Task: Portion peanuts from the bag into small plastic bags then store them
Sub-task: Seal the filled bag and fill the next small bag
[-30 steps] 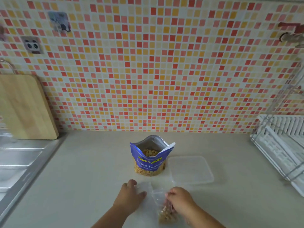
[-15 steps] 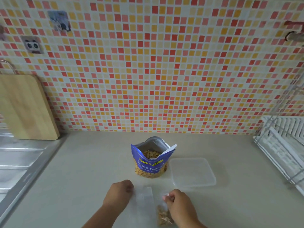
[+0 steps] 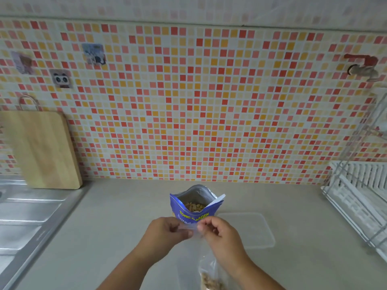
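A blue peanut bag [image 3: 195,203] stands open on the counter, peanuts showing inside. In front of it my left hand [image 3: 165,232] and my right hand [image 3: 219,231] both pinch the top edge of an empty small clear plastic bag [image 3: 189,254], held up above the counter. A filled small bag of peanuts [image 3: 210,279] lies on the counter below my right wrist, partly cut off by the frame's bottom edge.
A clear plastic container [image 3: 251,230] sits right of the peanut bag. A white dish rack [image 3: 360,197] stands at the far right. A steel sink drainboard [image 3: 27,214] lies at the left, with a wooden cutting board [image 3: 41,149] leaning on the tiled wall.
My right hand let go of the filled bag and rose. Both hands lifted the empty clear bag off the counter and now hold its top edge.
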Demonstrator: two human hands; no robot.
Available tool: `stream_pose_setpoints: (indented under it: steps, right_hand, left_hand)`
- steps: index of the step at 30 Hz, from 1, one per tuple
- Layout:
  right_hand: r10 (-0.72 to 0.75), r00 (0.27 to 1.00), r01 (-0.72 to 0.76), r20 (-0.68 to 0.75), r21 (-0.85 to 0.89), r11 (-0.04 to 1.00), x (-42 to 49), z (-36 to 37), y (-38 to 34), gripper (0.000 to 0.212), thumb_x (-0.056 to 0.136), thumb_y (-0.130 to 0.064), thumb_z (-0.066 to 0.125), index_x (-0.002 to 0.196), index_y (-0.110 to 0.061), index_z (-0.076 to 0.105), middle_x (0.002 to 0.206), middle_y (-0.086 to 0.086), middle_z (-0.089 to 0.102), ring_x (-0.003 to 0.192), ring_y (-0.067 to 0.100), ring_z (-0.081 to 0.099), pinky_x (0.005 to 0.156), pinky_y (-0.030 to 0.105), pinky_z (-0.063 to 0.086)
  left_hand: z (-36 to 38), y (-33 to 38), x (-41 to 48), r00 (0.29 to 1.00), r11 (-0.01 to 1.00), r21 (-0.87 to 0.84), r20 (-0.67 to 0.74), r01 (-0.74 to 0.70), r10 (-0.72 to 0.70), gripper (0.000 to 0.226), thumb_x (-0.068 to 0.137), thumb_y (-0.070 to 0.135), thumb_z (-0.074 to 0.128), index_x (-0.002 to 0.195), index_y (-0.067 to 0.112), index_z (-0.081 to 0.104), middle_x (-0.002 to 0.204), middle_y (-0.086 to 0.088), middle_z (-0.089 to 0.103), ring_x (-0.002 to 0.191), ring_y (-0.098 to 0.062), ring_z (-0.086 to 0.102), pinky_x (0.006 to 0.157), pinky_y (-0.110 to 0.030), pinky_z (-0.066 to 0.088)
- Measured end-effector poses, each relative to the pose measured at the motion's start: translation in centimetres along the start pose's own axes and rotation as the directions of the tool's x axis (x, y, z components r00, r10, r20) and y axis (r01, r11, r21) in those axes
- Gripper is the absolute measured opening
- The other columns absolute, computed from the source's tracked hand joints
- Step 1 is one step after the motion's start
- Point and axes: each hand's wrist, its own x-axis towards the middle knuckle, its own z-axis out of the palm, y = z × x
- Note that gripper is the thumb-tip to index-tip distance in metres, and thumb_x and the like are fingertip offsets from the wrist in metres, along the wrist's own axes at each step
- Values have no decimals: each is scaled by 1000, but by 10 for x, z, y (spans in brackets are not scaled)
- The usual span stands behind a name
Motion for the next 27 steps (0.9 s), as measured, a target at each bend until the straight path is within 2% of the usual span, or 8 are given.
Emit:
stream_pose_setpoints:
  steps: [4, 9, 13, 15, 16, 19, 24, 27]
  right_hand:
    - [-6, 999, 10, -50, 81, 997, -1, -6, -21, 14, 85, -18, 67, 74, -25, 70, 68, -11, 64, 59, -2, 53, 60, 9, 42]
    - [19, 997, -11, 77, -105, 994, -2, -7, -45, 22, 81, -23, 69, 62, -34, 70, 54, -21, 61, 52, -6, 52, 56, 8, 38]
    - [93, 992, -80, 83, -152, 985, 1, -9, -55, 8, 78, -21, 67, 76, -24, 74, 70, -8, 69, 67, 5, 59, 65, 23, 52]
    - [105, 991, -86, 86, -197, 977, 2, -12, -60, 12, 79, -17, 65, 78, -27, 71, 74, -8, 68, 68, 7, 58, 65, 21, 52]
    - [95, 991, -70, 95, -234, 970, 2, -14, -61, 18, 80, -15, 61, 80, -30, 69, 74, -10, 66, 67, 5, 57, 64, 18, 50]
    - [37, 986, 25, 165, -354, 935, 3, -17, -65, 32, 85, -8, 52, 91, -35, 69, 73, -17, 59, 68, -1, 54, 63, 7, 41]
    - [-12, 968, 117, 250, -412, 904, 3, -19, -76, 34, 91, -12, 50, 113, -31, 69, 84, -12, 61, 71, 0, 53, 59, 7, 43]
    - [-81, 969, 169, 233, -386, 907, 7, -22, -87, 30, 91, -15, 53, 104, -34, 72, 90, -21, 65, 82, -1, 59, 74, 9, 48]
  left_hand:
    - [0, 7, 0, 950, 930, 348, -234, -118, 208, 42, 69, 39, 76, 50, 22, 43, 53, 5, 45, 50, -9, 39, 50, -21, 29]
    - [1, 19, 1, 870, 713, 665, -197, -221, 452, 34, 65, 26, 75, 55, 23, 43, 60, 9, 51, 58, -13, 48, 45, -13, 21]
    - [2, 29, 0, 803, 563, 755, -82, -336, 590, 36, 43, 32, 83, 59, 27, 51, 58, 13, 55, 53, -12, 55, 49, -5, 12]
    - [1, 35, -2, 797, 571, 721, -42, -393, 602, 44, 45, 46, 81, 77, 30, 55, 75, 17, 60, 68, -9, 58, 54, -8, 30]
    - [0, 39, -4, 808, 581, 697, -4, -420, 589, 54, 47, 51, 80, 92, 32, 56, 91, 21, 60, 83, -6, 56, 66, -9, 37]
    - [-4, 44, -9, 857, 684, 573, 66, -452, 511, 79, 60, 55, 76, 130, 38, 42, 122, 34, 36, 112, 8, 27, 95, -3, 19]
    - [-12, 49, -9, 863, 722, 519, 62, -457, 502, 43, 68, 49, 74, 108, 42, 62, 87, 48, 50, 94, 24, 38, 83, 4, 27]
    - [-17, 47, -4, 870, 752, 495, 14, -435, 494, 35, 72, 42, 74, 103, 47, 59, 93, 55, 46, 96, 23, 39, 82, 1, 30]
